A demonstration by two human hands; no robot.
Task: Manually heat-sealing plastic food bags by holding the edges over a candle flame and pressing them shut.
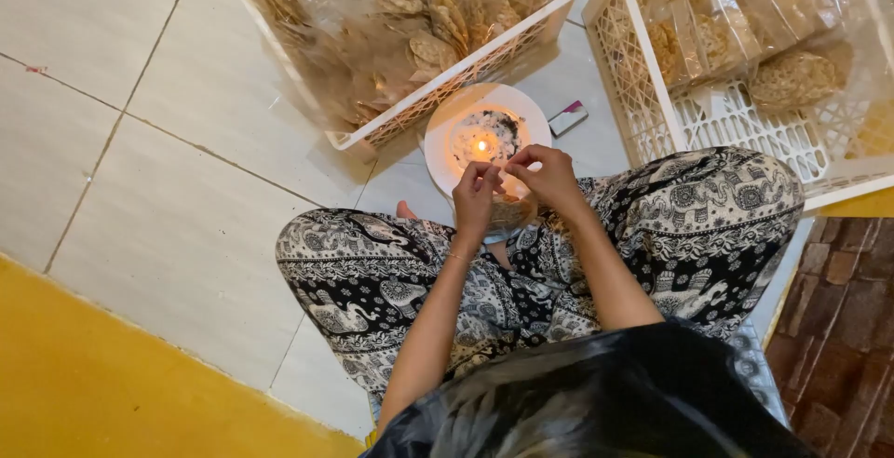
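Viewpoint: head camera, looking down on a person seated cross-legged on the floor (140,169).
Left hand (476,194): grip pinched on the upper edge of a small clear plastic packet (510,208), fingertips bunched together.
Right hand (549,175): grip likewise pinched on the same edge, just beside the left hand; the two nearly touch.
Packet: thin, glossy film holding what appears to be a brownish cracker (the contents are largely hidden by the fingers); it sits between the hands, above the lap and at the near rim of the plate.
Plate (445,132): round, white, smooth, resting on the floor; at its centre a small lit flame (481,147) ringed by dark sooty residue.
Left crate (438,86): white plastic lattice, rectangular, heaped with crinkled clear bags of round, ridged, tan crackers.
Right crate (652,104): same lattice type, holding flatter, neatly sealed clear packets stacked in a row.
Lighter (567,117): small oblong, pale with a pink-and-dark end, lying between plate and right crate.
Floor: large pale glazed tiles with dark grout; a yellow band at lower left, reddish brick-patterned paving at lower right.
Trousers (708,216): soft fabric, black-and-white elephant print.
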